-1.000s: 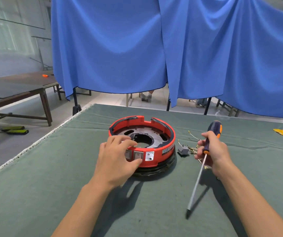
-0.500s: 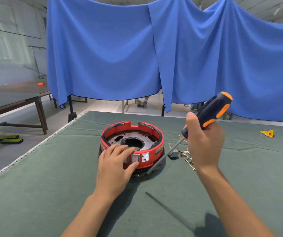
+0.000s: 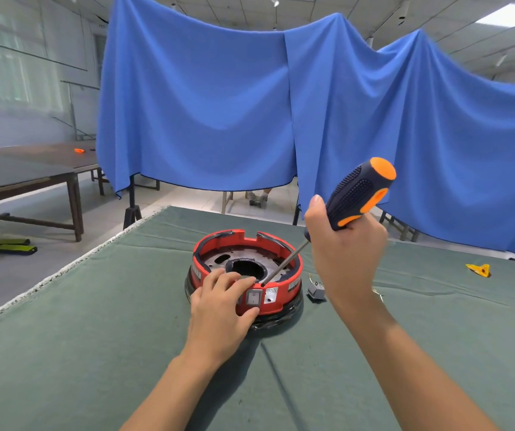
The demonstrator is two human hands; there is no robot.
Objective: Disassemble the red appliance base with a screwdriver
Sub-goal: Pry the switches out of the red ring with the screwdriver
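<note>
Blue cloth backdrop (image 3: 206,113) hung behind a worktop (image 3: 63,337) covered in grey-green felt; wooden side table (image 3: 17,178) off to the left.

Round red plastic appliance base with a metal inner plate and central hole (image 3: 245,262) sits mid-worktop, switch panel facing the person. Left hand (image 3: 222,309) rests on the near rim, fingers draped over the top edge and thumb against the front wall below the switch: left grip is pressing rather than wrapped, probably to stop the base turning or sliding under tool force. Right hand (image 3: 343,253) has its grip clamped round the black-and-orange handled screwdriver (image 3: 355,197), handle raised and tilted back to the right, shaft angled down-left. Tip lands inside the base at the near rim, just beyond the left fingers, likely on a screw, though none can be made out.

Base lies directly under the left grip, and below-left of the right grip. Small grey plastic part (image 3: 316,290) lies below the right grip, just beside the base. Yellow scrap (image 3: 478,270) well to the right.
</note>
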